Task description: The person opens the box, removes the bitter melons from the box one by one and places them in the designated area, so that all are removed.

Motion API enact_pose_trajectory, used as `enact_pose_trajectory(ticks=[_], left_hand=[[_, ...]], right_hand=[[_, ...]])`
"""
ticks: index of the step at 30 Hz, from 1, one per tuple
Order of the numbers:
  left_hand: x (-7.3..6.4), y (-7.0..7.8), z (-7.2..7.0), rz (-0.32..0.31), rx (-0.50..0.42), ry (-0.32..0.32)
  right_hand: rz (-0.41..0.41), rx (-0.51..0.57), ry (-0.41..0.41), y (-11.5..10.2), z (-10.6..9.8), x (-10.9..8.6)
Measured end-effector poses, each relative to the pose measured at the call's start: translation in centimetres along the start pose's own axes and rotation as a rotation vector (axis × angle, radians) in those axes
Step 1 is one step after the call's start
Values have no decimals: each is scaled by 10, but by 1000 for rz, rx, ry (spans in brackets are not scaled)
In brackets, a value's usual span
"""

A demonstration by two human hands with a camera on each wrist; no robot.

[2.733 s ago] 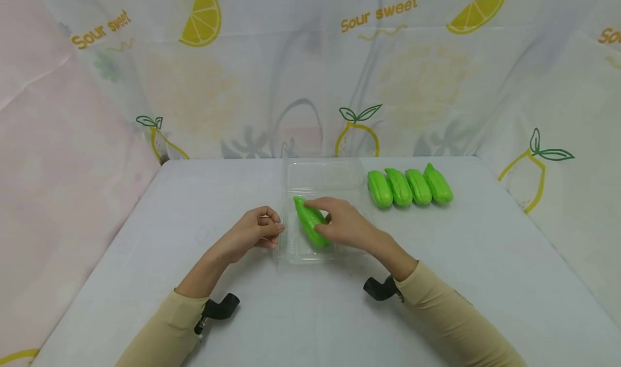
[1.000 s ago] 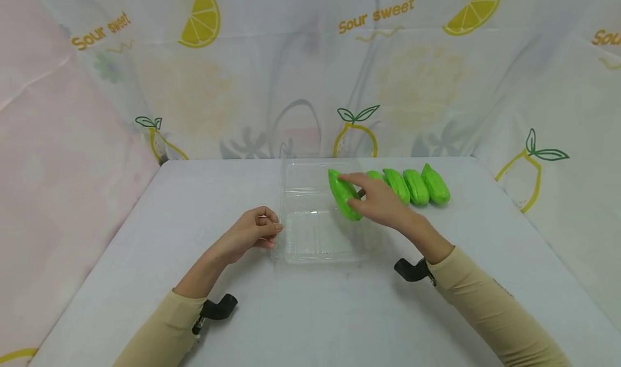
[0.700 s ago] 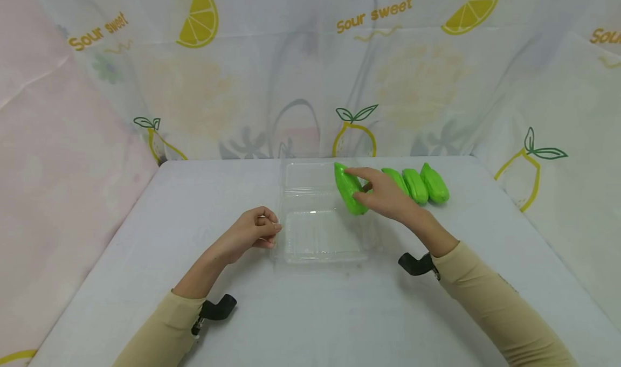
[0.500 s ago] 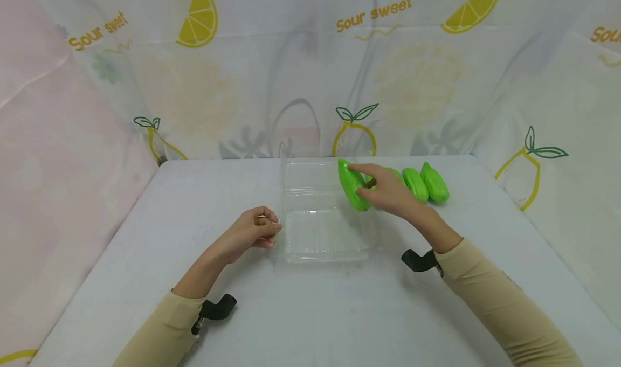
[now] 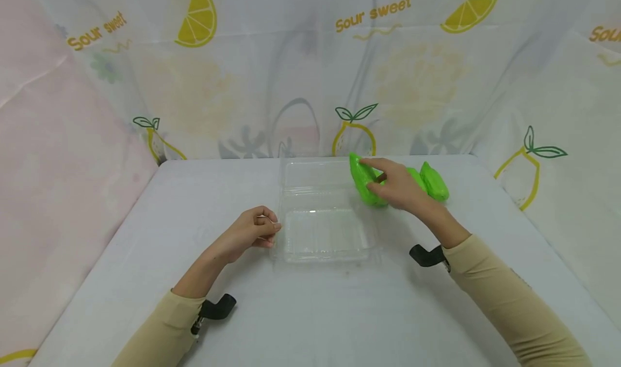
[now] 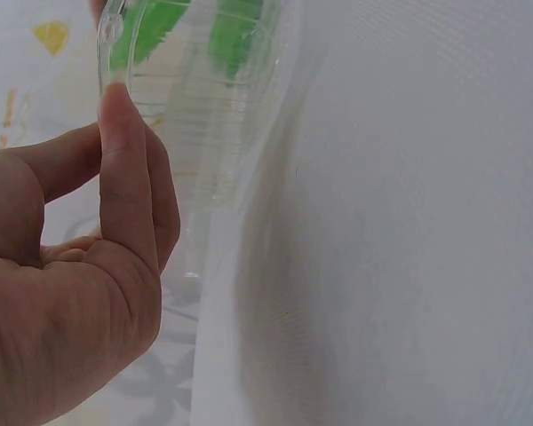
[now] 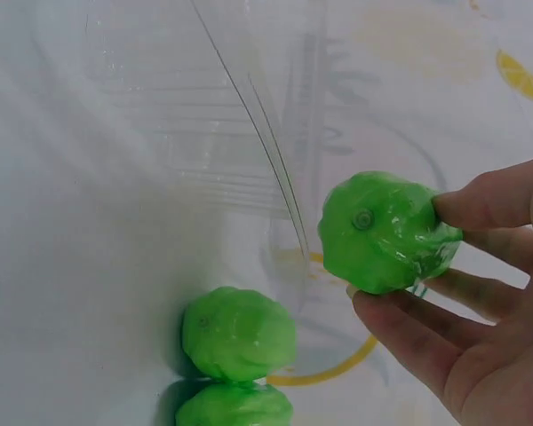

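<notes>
My right hand (image 5: 400,186) holds a bright green ribbed bitter melon (image 5: 363,181) between thumb and fingertips, just right of the open clear plastic clamshell container (image 5: 322,257). In the right wrist view this bitter melon (image 7: 377,232) is off the table, its blunt end facing the camera. The thumb and fingers of my left hand (image 5: 247,232) pinch the container's left rim, as the left wrist view also shows. Several more bitter melons (image 5: 435,182) lie in a row at the back right, partly hidden by my right hand. No bitter melon lies in the container's base.
The container's lid (image 5: 308,174) lies folded back toward the rear edge of the white-covered table (image 5: 310,313). Behind the table hangs a lemon-print cloth (image 5: 301,76). Black wrist cameras (image 5: 427,255) stick out below both wrists.
My right hand has lifted the bitter melon out of the container's base and carried it back and right, close to the row. My left hand stays at the left rim.
</notes>
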State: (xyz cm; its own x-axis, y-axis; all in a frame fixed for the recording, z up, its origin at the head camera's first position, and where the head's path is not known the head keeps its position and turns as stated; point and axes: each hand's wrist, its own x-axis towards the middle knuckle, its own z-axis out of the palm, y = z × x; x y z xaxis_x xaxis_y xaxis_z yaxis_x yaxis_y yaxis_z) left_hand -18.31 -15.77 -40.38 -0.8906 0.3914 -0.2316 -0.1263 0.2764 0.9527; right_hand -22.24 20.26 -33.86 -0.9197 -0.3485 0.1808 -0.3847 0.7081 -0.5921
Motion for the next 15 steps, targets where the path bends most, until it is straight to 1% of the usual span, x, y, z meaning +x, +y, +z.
enact_pose_trajectory(ticks=[8,15], left_hand=[[0,-1,-1,1,-5,-2],[0,-1,-1,-14,-13,5]], right_hand=[[24,-44,29,10,-9,0],[51,-40,14,21,-18,-4]])
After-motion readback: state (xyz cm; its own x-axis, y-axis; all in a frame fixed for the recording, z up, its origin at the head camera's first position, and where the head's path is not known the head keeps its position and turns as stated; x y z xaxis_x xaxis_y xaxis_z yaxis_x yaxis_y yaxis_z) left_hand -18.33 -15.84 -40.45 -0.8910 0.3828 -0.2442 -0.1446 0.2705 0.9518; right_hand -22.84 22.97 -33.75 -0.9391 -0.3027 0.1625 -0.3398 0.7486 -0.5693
